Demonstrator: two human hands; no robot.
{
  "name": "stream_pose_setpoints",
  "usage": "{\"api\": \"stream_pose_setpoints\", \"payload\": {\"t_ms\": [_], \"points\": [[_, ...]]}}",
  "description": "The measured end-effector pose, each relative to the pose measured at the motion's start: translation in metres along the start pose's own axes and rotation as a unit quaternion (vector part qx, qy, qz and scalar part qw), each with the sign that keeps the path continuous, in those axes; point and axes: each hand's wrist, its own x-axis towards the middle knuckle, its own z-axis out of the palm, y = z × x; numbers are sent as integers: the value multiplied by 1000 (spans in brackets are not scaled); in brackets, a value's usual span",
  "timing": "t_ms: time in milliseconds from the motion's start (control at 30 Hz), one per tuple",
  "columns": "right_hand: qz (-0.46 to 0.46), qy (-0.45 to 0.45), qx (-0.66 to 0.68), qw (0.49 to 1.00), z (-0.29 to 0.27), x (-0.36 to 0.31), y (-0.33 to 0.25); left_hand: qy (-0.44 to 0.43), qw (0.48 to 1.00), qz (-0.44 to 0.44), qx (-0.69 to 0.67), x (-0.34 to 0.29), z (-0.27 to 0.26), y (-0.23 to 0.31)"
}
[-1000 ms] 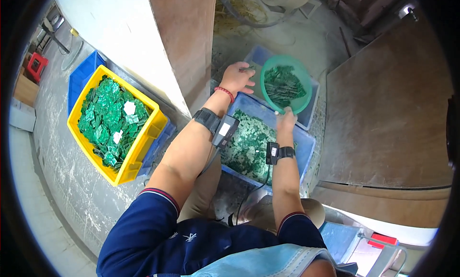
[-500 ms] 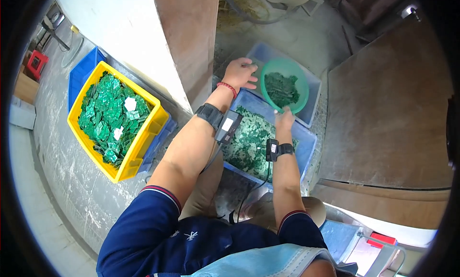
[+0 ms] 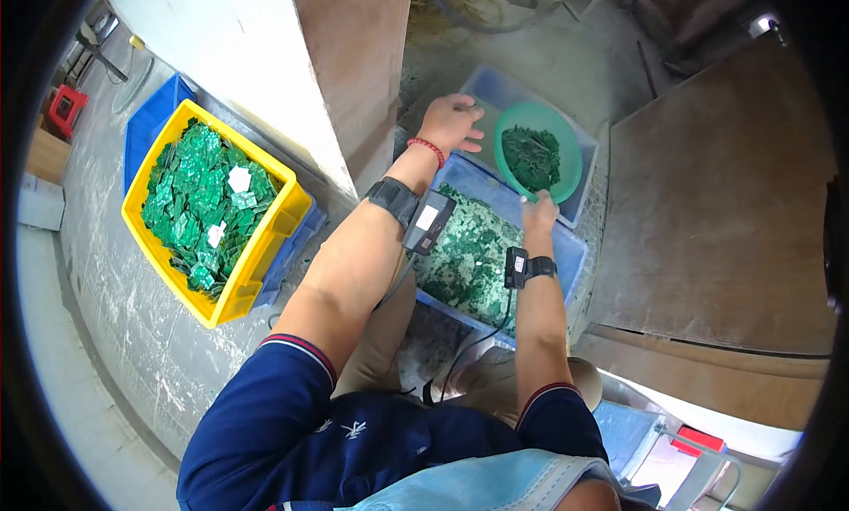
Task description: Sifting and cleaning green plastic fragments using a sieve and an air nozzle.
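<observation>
A round green plastic basin (image 3: 571, 148) holds a heap of dark green flakes (image 3: 531, 159). It is over the blue-grey tub (image 3: 485, 85) at the back. My right hand (image 3: 539, 214) grips the basin's near rim, fingers closed on it. To the left of the basin my left hand (image 3: 451, 122) is held with its fingers apart, holding nothing and a little away from the rim. Nearer to me stands a blue bin (image 3: 573, 265) with green flakes and pale powdery bits (image 3: 469, 255), partly hidden by my forearms.
At left, a yellow bin (image 3: 228, 309) full of shiny green pieces (image 3: 199, 206) stands on a blue bin (image 3: 287, 262). A white-and-brown panel (image 3: 354, 78) rises left of my left hand. A large brown board (image 3: 716, 202) stands at right.
The view has shifted slightly. My hands and the basin appear a little farther right, with my right hand still on the rim. My left hand remains open beside it.
</observation>
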Motion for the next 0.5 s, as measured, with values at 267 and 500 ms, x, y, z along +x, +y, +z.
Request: {"api": "stream_pose_setpoints", "payload": {"t_ms": [267,500], "points": [[-199,-70,-170,963,-7,19,-9,-8,999,-31,-2,4,1,-1],[-263,-82,-421,864,-13,16,22,9,1000,-19,7,3,1,-5]]}}
